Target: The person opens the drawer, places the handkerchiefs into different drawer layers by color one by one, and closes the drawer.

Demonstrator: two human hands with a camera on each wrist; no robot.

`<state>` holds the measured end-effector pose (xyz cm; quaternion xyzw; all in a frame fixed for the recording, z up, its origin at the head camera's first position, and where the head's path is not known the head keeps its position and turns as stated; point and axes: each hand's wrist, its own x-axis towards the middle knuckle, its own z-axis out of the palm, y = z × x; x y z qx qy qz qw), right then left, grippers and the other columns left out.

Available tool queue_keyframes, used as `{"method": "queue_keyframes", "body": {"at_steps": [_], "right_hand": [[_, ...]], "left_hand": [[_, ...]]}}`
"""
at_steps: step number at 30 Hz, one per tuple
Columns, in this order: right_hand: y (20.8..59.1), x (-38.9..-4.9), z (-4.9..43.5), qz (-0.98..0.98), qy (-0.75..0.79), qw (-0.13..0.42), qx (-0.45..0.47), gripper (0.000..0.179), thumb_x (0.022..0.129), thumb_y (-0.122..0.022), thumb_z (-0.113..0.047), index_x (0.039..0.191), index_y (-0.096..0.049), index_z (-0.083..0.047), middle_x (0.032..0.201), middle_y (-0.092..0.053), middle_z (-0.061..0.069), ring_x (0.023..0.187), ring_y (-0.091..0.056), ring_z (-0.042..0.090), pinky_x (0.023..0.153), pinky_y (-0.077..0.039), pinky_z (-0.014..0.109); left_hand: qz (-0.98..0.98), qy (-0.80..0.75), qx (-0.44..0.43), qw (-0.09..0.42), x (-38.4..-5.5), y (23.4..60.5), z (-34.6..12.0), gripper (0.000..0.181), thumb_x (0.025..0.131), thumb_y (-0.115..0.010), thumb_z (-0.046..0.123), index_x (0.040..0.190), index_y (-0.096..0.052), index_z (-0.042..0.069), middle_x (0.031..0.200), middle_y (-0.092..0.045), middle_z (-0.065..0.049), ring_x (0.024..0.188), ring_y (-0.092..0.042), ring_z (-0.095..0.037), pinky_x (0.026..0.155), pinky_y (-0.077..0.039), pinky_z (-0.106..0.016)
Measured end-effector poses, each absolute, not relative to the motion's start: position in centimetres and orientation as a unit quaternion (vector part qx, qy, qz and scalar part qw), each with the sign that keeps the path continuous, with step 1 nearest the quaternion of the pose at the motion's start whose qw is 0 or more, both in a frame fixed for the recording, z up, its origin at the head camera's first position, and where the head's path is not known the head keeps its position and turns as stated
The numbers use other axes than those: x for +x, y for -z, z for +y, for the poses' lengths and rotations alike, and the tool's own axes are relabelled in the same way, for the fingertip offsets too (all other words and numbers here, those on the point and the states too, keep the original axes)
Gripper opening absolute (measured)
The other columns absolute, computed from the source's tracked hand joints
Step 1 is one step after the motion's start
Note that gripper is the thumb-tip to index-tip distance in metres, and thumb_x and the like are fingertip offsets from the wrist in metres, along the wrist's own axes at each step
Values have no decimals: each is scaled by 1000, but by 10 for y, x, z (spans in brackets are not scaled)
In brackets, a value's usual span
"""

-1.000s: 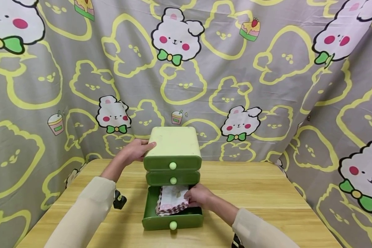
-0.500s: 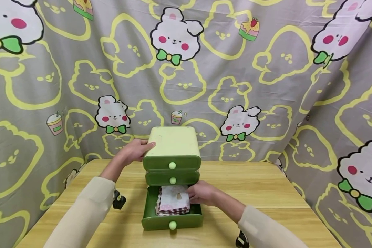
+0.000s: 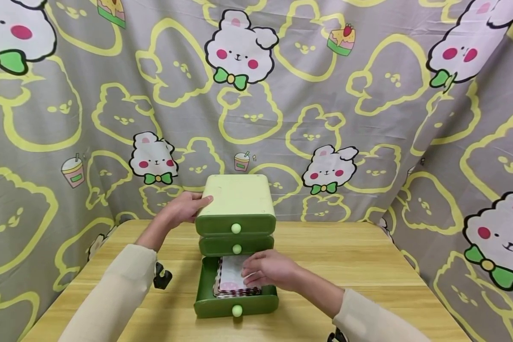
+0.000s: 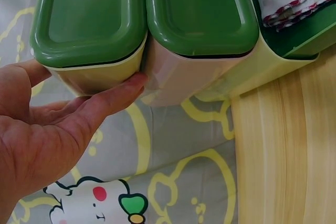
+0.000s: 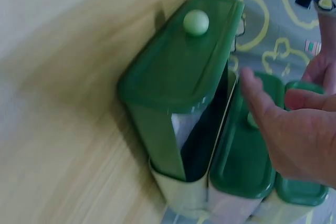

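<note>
A mini drawer cabinet [image 3: 238, 192] with a pale yellow top and green drawer fronts stands on the table. Its bottom drawer [image 3: 237, 306] is pulled out, while the two above are closed. Inside lies a folded white cloth [image 3: 230, 274] with a dark checked edge. My left hand [image 3: 185, 209] rests on the cabinet's upper left side, thumb over the top; straight fingers lie along the side wall in the left wrist view. My right hand [image 3: 273, 270] hovers over the drawer's right part, fingers loosely bent and holding nothing, covering part of the cloth. Whether its fingertips touch the cloth, I cannot tell.
The cabinet stands on a wooden table [image 3: 346, 266]. Behind and on both sides hangs a grey curtain [image 3: 256, 114] with rabbit prints. Black wrist mounts show below each forearm, one [image 3: 162, 275] at the left.
My right hand first pulled back from the cloth at the drawer's right side, letting it go, then came in over it with fingers spread. The left hand stays on the cabinet.
</note>
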<state>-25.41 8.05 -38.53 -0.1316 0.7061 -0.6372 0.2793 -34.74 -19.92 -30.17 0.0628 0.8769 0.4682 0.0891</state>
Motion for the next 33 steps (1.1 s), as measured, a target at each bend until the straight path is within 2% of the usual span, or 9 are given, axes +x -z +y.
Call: {"method": "queue_keyframes", "body": {"at_steps": [3, 6, 11, 15, 23, 28, 33], "right_hand": [[386, -242, 76, 693, 634, 305, -154, 30, 102, -57, -13, 114, -64, 13, 104, -69, 26, 87, -73, 25, 86, -60, 41], [391, -229, 75, 685, 617, 345, -177, 35, 104, -57, -21, 109, -67, 13, 98, -72, 23, 80, -72, 20, 82, -61, 41], [404, -214, 77, 691, 570, 402, -190, 45, 106, -55, -30, 108, -69, 12, 94, -74, 18, 77, -70, 17, 81, -61, 38], [416, -205, 77, 709, 539, 422, -168, 49, 106, -53, -35, 108, -70, 11, 91, -72, 11, 77, -67, 14, 80, -60, 33], [441, -202, 73, 717, 534, 431, -123, 50, 107, -51, -37, 110, -70, 9, 83, -63, 3, 73, -58, 11, 69, -50, 21], [452, -202, 66, 698, 581, 410, -86, 41, 106, -53, -33, 107, -68, 6, 91, -73, 7, 75, -66, 10, 73, -56, 24], [455, -200, 59, 677, 632, 373, -51, 35, 105, -55, -25, 106, -66, 8, 99, -74, 18, 85, -74, 19, 81, -60, 32]], "left_hand": [[877, -467, 64, 89, -347, 302, -199, 61, 107, -48, 43, 152, -45, 1, 93, -66, -7, 80, -62, -15, 74, -54, -29], [877, -468, 64, 90, -348, 302, -199, 61, 107, -48, 43, 151, -45, 1, 92, -66, -6, 79, -62, -15, 73, -53, -29], [878, -466, 62, 88, -348, 302, -198, 62, 107, -48, 43, 153, -43, 1, 101, -67, -10, 84, -64, -16, 75, -55, -29], [881, -461, 59, 88, -347, 302, -198, 63, 107, -48, 44, 153, -42, 1, 107, -68, -12, 87, -65, -16, 78, -55, -29], [879, -465, 60, 93, -345, 303, -197, 64, 107, -48, 44, 153, -41, -1, 108, -68, -13, 87, -65, -16, 78, -55, -30], [880, -462, 61, 88, -347, 303, -198, 63, 108, -48, 43, 153, -43, 0, 109, -68, -13, 88, -65, -16, 79, -56, -31], [880, -462, 62, 87, -348, 302, -199, 63, 107, -48, 43, 152, -43, 0, 108, -67, -12, 87, -65, -16, 79, -56, -31]]}}
